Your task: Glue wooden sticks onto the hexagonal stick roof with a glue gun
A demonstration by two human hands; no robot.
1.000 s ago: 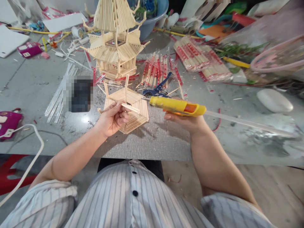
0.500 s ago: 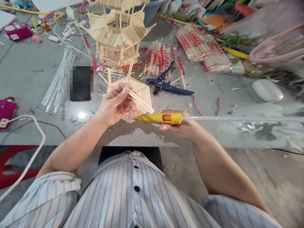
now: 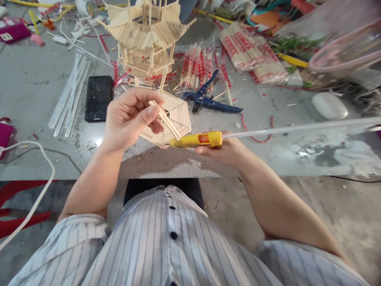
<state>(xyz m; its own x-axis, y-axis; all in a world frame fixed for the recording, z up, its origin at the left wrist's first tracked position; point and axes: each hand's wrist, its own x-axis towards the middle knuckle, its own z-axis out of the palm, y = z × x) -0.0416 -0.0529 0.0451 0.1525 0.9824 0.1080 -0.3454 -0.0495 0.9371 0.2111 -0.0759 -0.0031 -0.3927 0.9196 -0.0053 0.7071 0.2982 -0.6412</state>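
Between thumb and fingers, my left hand pinches a short pair of wooden chopstick pieces, slanting down to the right. Below it lies a flat polygonal chopstick panel, with an upright stick at its far side; my hand hides part of the panel. My right hand grips a yellow hot glue gun from behind, a clear glue stick jutting out of its rear. The gun's nozzle is at the panel's near edge, close under the lower end of the sticks; whether they touch I cannot tell.
A chopstick pagoda model stands behind the panel. Blue cutters and wrapped chopsticks lie to its right. A black phone and spare glue sticks are on the left. A white mouse-shaped object sits far right.
My left hand has turned and shifted slightly left, tilting the stick pair more steeply, its lower end now by the glue gun. The glue stick's rear end has swung upward in view.
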